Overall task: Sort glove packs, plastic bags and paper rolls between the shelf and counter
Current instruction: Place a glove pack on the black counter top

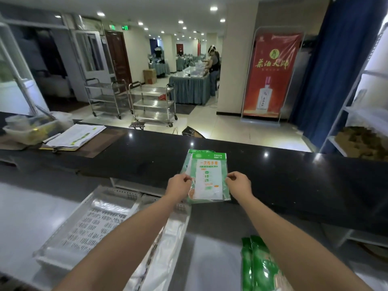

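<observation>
Green-and-white glove packs [206, 164] lie in a small stack on the black counter [294, 175], at the centre of the frame and close to its near edge. The top pack [207, 179] sits slightly askew over the ones below. Both hands are on it: the left hand [178, 185] pinches its left edge with curled fingers, and the right hand [239, 183] pinches the right edge the same way, both forearms reaching in from the bottom of the frame.

Lower left, below the counter, is a white perforated tray [94, 223]. Clear plastic bags [168, 238] lie along its right side. Lower right, more green packs [258, 267] stand on end — blurred, so their print is unreadable.

At the right edge a white shelf [354, 111] holds a brown heap on a lower board, too blurred to name. On the counter at left lie a sheaf of papers [77, 135] and a clear container [27, 129].

Beyond the counter, steel carts [153, 103] stand left of centre and a red banner [273, 74] stands upper right. Farther back, a person [214, 68] is at a draped table.
</observation>
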The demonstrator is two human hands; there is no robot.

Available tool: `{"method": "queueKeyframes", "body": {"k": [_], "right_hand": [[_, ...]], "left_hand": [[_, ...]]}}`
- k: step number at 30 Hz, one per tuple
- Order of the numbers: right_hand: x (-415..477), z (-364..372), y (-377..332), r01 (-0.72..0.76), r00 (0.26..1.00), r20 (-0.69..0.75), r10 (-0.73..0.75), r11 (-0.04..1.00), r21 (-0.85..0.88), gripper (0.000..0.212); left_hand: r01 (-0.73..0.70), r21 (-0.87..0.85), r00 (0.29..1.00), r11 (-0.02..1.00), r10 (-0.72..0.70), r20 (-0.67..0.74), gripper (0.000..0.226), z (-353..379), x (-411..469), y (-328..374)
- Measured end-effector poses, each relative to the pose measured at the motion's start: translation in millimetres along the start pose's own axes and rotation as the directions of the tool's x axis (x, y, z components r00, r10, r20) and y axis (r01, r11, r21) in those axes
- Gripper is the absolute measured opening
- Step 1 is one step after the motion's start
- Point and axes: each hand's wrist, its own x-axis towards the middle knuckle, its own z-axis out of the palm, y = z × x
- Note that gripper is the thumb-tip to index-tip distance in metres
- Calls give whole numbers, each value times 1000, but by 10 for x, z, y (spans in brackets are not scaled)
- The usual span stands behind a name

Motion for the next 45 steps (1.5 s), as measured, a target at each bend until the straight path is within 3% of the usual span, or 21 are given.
{"method": "queueKeyframes", "body": {"k": [9, 14, 19, 24, 30, 45], "right_hand": [[665, 222, -240, -35, 996, 86, 34, 999, 3, 19], [891, 347, -354, -72, 994, 86, 69, 997, 40, 21], [1072, 477, -300, -150, 984, 97, 150, 989, -13, 28], [1012, 490, -238, -161, 985, 51, 166, 982, -94, 27], [920, 327, -214, -203, 979, -47, 200, 977, -63, 22], [246, -833, 504, -233, 965, -123, 231, 972, -3, 15]], "left_hand": [[64, 9, 994, 998, -65, 85, 34, -119, 623, 97], [28, 19, 992, 999, -31, 122, 39, -176, 971, 110], [13, 80, 975, 997, -30, 219, 37, -170, 1267, 22], [23, 141, 982, 990, -48, 183, 35, -140, 1316, -112], [-165, 280, 980, 946, 126, 153, 34, -130, 1230, -2], [-467, 323, 879, 823, 392, 272, 38, 774, 311, 908]]}}
